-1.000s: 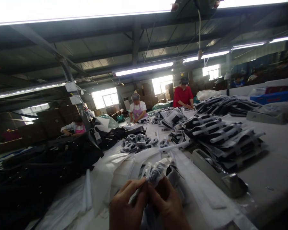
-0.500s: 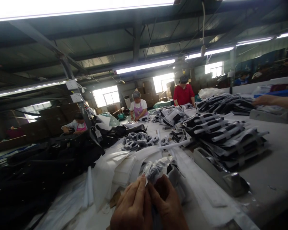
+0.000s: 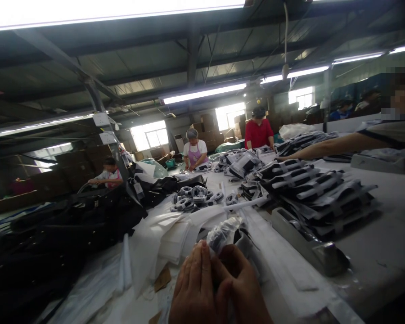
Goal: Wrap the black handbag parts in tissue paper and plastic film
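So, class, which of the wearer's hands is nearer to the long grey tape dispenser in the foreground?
Right: the right hand is left of the dispenser; the left hand is farther left, beyond the right.

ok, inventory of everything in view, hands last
bundle: one, grey-white, front centre
sheets: several, white, left of the bundle
coils: several, grey-white, beyond the bundle
packs: many, black and white, right
dispensers: two, grey, right
heap: one, black, left
table: one, white, centre to right
people: at least four, mixed clothing, back and right
cartons: many, brown, back
windows: four, bright, back
lights: several, white, overhead
left hand: one, bare, at bundle
right hand: one, bare, at bundle
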The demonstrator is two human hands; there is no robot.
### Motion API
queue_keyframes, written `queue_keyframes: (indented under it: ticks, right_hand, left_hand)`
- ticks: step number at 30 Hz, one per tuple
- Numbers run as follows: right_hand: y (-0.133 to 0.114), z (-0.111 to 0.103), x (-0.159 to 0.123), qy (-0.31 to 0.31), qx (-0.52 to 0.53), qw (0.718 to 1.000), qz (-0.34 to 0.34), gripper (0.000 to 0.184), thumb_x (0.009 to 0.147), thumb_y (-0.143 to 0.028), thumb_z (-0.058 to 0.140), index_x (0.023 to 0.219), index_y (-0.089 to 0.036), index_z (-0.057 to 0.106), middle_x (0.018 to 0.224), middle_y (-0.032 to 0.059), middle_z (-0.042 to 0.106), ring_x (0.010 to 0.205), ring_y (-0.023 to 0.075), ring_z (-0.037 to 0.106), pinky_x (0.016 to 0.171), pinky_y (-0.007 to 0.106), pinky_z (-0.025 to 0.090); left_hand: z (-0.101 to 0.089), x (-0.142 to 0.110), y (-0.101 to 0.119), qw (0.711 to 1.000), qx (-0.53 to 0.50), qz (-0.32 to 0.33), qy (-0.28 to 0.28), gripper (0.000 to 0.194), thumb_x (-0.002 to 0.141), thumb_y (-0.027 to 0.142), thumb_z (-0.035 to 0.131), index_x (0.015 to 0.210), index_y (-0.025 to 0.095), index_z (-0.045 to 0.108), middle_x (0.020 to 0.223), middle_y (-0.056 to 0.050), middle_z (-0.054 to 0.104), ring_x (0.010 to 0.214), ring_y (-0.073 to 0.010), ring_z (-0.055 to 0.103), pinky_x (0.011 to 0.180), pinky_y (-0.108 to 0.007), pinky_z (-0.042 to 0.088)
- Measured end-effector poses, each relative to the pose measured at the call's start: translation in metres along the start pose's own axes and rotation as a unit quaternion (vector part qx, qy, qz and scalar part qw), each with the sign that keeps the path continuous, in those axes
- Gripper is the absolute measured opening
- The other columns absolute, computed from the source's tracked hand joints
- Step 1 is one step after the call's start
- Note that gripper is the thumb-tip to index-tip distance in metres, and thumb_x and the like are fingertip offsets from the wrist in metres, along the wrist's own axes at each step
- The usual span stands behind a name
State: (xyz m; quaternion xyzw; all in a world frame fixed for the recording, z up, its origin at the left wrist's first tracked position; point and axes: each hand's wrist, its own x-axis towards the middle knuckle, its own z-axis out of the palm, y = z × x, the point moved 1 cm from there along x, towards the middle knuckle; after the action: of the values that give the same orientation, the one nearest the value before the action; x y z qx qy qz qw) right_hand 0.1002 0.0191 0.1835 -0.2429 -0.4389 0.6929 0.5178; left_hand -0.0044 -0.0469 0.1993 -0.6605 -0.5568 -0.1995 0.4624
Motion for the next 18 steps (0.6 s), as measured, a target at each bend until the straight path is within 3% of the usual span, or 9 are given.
queue_keyframes:
  ticks: [2,4,6,8,10,12,15,18]
  right_hand:
    - [-0.002,-0.004,0.001,-0.007,-0.021,1.000,-0.002,0.040,0.071,-0.050,0.084,0.084,-0.019,0.062,0.080,0.0033,0.070,0.078,0.0206,0.067,0.070,0.029,0.053]
    - [-0.007,-0.008,0.000,-0.040,-0.030,0.999,-0.006,0.037,0.076,-0.049,0.080,0.090,-0.018,0.067,0.087,0.0046,0.072,0.084,0.0211,0.066,0.073,0.028,0.052]
    - [-0.015,-0.010,-0.002,-0.069,-0.028,0.997,0.000,0.035,0.079,-0.046,0.079,0.097,-0.018,0.071,0.092,0.0046,0.072,0.088,0.0211,0.066,0.074,0.026,0.051]
    - [-0.024,-0.010,-0.004,-0.075,-0.023,0.997,0.007,0.032,0.080,-0.045,0.079,0.099,-0.019,0.072,0.092,0.0036,0.072,0.089,0.0207,0.066,0.074,0.025,0.049]
    - [-0.030,-0.009,-0.005,-0.069,-0.015,0.997,0.008,0.032,0.079,-0.044,0.079,0.098,-0.019,0.074,0.091,0.0031,0.072,0.089,0.0212,0.066,0.076,0.026,0.049]
    - [-0.032,-0.006,-0.006,-0.069,-0.006,0.998,0.004,0.033,0.077,-0.045,0.080,0.097,-0.019,0.074,0.091,0.0032,0.073,0.088,0.0220,0.066,0.078,0.029,0.050]
    - [-0.032,-0.007,-0.002,-0.073,-0.042,0.996,-0.017,0.036,0.075,-0.047,0.081,0.095,-0.018,0.075,0.087,0.0027,0.073,0.086,0.0219,0.067,0.079,0.030,0.051]
    - [-0.039,-0.029,0.007,-0.085,-0.159,0.983,-0.036,0.033,0.079,-0.048,0.076,0.093,-0.018,0.077,0.080,0.0024,0.073,0.074,0.0194,0.067,0.069,0.028,0.051]
  left_hand:
    - [-0.005,0.002,-0.011,0.996,-0.082,-0.031,-0.025,0.058,0.095,0.039,0.050,0.145,0.009,0.043,0.133,-0.015,0.065,0.116,-0.0247,0.067,0.089,-0.032,0.060]
    - [-0.013,0.009,-0.023,0.969,-0.209,-0.102,-0.087,0.043,0.096,0.037,0.050,0.136,0.023,0.055,0.130,-0.005,0.068,0.116,-0.0184,0.067,0.092,-0.026,0.057]
    - [-0.020,0.022,-0.034,0.904,-0.335,-0.199,-0.174,0.033,0.095,0.041,0.052,0.124,0.031,0.063,0.121,0.001,0.073,0.111,-0.0161,0.069,0.091,-0.023,0.055]
    - [-0.025,0.036,-0.041,0.829,-0.429,-0.276,-0.232,0.031,0.090,0.049,0.057,0.111,0.030,0.068,0.109,0.001,0.076,0.105,-0.0182,0.071,0.088,-0.024,0.055]
    - [-0.024,0.048,-0.043,0.766,-0.501,-0.311,-0.258,0.032,0.084,0.052,0.062,0.102,0.027,0.070,0.099,0.000,0.077,0.099,-0.0208,0.071,0.085,-0.025,0.055]
    - [-0.019,0.053,-0.043,0.721,-0.548,-0.326,-0.270,0.035,0.079,0.054,0.065,0.097,0.024,0.069,0.095,-0.001,0.076,0.095,-0.0225,0.071,0.078,-0.025,0.056]
    - [-0.009,0.051,-0.042,0.698,-0.559,-0.349,-0.279,0.042,0.074,0.059,0.068,0.097,0.024,0.069,0.096,0.000,0.076,0.093,-0.0232,0.071,0.072,-0.023,0.056]
    - [-0.003,0.045,-0.045,0.692,-0.553,-0.371,-0.279,0.045,0.069,0.062,0.072,0.096,0.025,0.071,0.096,0.001,0.077,0.093,-0.0227,0.072,0.076,-0.022,0.056]
